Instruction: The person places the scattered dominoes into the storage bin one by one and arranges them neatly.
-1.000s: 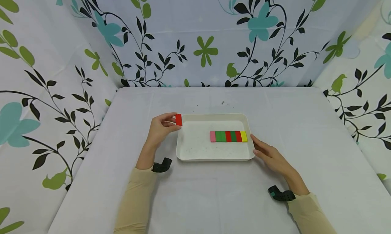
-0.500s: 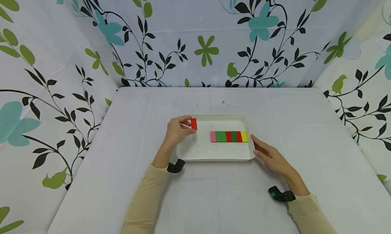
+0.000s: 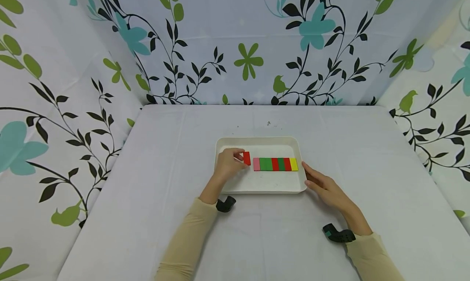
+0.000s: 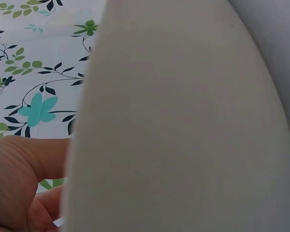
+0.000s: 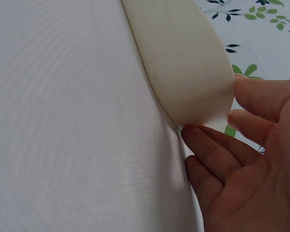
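My left hand point(image 3: 228, 166) reaches over the left half of a white rectangular tray point(image 3: 264, 185) and pinches a small red tile point(image 3: 247, 158) between thumb and fingers. Just right of that tile, a row of coloured tiles lies side by side in the tray. A pink tile point(image 3: 256, 164) forms the row's left end, with green and red ones between it and a yellow tile point(image 3: 294, 164) at the right end. Around the tray's right side, my right hand point(image 3: 324, 187) rests its fingertips on the outer wall. The tray wall point(image 4: 179, 121) hides most of the left wrist view.
A white cloth covers the table point(image 3: 264, 236). Patterned curtains point(image 3: 220, 24) enclose it at the back and on both sides. A few dark specks point(image 3: 269, 123) lie behind the tray. Each wrist wears a black camera mount point(image 3: 225, 204).
The left hand has carried the red tile rightward, from the tray's left edge to close beside the pink tile. The right hand has stayed at the tray's right side.
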`<state>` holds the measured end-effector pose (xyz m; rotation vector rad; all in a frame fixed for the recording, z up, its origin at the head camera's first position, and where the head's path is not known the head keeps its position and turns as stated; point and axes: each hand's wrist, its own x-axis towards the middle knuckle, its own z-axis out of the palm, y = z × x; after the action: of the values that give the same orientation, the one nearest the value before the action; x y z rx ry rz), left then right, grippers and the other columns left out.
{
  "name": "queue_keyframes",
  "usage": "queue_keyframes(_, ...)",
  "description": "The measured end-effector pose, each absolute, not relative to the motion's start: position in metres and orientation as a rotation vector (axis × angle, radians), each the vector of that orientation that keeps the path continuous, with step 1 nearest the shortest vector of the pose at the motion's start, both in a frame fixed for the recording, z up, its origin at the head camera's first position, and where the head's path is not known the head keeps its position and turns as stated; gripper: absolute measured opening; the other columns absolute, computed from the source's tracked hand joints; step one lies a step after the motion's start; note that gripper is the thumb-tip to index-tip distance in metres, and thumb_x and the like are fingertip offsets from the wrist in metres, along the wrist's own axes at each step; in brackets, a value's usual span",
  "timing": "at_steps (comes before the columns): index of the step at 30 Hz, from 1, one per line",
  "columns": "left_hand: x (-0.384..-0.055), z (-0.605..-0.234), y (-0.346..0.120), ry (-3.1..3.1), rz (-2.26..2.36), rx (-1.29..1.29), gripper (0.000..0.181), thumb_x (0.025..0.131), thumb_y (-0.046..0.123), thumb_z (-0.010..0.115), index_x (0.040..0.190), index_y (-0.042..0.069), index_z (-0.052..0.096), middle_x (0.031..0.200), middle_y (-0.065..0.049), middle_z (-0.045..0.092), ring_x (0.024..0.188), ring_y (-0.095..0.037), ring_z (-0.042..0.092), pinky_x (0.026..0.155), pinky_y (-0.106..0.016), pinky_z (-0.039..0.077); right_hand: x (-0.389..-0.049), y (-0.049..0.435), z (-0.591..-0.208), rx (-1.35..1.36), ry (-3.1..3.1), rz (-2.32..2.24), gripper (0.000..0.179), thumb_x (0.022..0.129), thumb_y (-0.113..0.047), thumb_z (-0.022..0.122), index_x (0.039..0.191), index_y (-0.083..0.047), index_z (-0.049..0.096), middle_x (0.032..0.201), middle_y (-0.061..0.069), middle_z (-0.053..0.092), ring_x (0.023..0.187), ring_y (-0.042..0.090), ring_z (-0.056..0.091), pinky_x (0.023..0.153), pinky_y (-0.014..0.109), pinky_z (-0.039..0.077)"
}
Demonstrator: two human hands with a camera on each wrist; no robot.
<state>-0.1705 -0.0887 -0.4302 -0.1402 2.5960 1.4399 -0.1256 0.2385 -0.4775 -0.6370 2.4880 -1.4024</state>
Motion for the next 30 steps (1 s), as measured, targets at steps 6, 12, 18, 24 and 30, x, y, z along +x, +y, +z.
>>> queue_keyframes(6,-0.17,-0.433,-0.08,2.64,1.34,-0.143,0.049,0.076,-0.002,0.073,0.124,0.002,0.066,0.09,-0.01,0.067,0.078,-0.02,0.059,0.062,-0.023,0.045,-0.125,0.239,-0.477,-0.635,2.486,-1.408,0.059,0.102,-0.015,0.051,0.154,-0.005,0.025,0.158,0.02,0.025,0.139,0.045,0.034,0.097,0.001,0.03)
queue_keyframes(12,-0.171,-0.438,-0.075,2.692,1.247,-0.11,0.049,0.074,-0.004,0.076,0.122,0.0,0.067,0.084,-0.009,0.064,0.073,-0.018,0.053,0.061,-0.024,0.043,-0.126,0.238,-0.477,-0.631,2.483,-1.406,0.059,0.102,-0.016,0.051,0.155,-0.006,0.025,0.158,0.02,0.026,0.139,0.044,0.034,0.096,0.002,0.031)
queue_keyframes(18,-0.172,-0.445,-0.072,2.715,1.208,-0.108,0.047,0.074,-0.002,0.077,0.12,0.0,0.067,0.077,-0.006,0.059,0.07,-0.017,0.051,0.059,-0.023,0.04,-0.126,0.238,-0.477,-0.637,2.472,-1.411,0.059,0.102,-0.014,0.051,0.154,-0.005,0.024,0.159,0.02,0.024,0.139,0.044,0.033,0.096,0.002,0.032)
queue_keyframes(24,-0.171,-0.445,-0.071,2.728,1.185,-0.096,0.047,0.073,-0.002,0.078,0.119,-0.001,0.068,0.074,-0.004,0.058,0.07,-0.016,0.05,0.059,-0.023,0.039,-0.127,0.238,-0.478,-0.66,2.476,-1.424,0.059,0.102,-0.012,0.051,0.154,-0.002,0.025,0.158,0.022,0.025,0.139,0.045,0.034,0.097,0.002,0.032)
queue_keyframes(30,-0.173,-0.448,-0.07,2.731,1.176,-0.081,0.047,0.074,-0.003,0.076,0.12,-0.001,0.067,0.074,-0.004,0.059,0.071,-0.016,0.051,0.061,-0.023,0.04,-0.126,0.238,-0.478,-0.642,2.482,-1.415,0.059,0.102,-0.014,0.05,0.154,-0.004,0.025,0.158,0.021,0.026,0.139,0.044,0.035,0.096,0.002,0.032)
